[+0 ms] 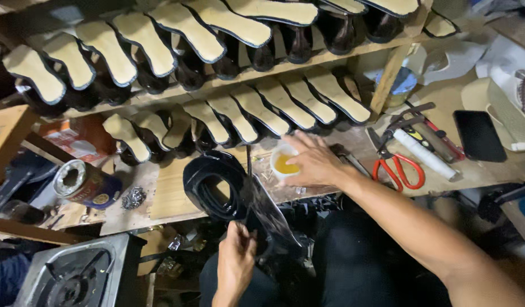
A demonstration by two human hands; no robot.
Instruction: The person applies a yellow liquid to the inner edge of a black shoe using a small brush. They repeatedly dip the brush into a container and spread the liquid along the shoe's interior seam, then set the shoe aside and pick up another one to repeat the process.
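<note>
Fingers of the right hand (pixel 315 162) are curled around a small white cup (pixel 283 163) of yellow glue on the wooden bench (pixel 171 193); the left hand (pixel 235 257) is closed on a glossy black shoe upper (pixel 228 193), held over the lap at the bench edge. Red-handled scissors (pixel 398 169), a white tube (pixel 424 153) and a black phone (pixel 478 135) are laid to the right, an open tin can (pixel 83 183) to the left. Lasted black shoes (pixel 217 116), pale insoles upward, are ranked on two shelves behind.

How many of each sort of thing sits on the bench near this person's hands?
Cup of yellow glue: 1
Red-handled scissors: 1
Black shoe upper: 1
Tin can: 1
Black phone: 1
Total: 5
</note>
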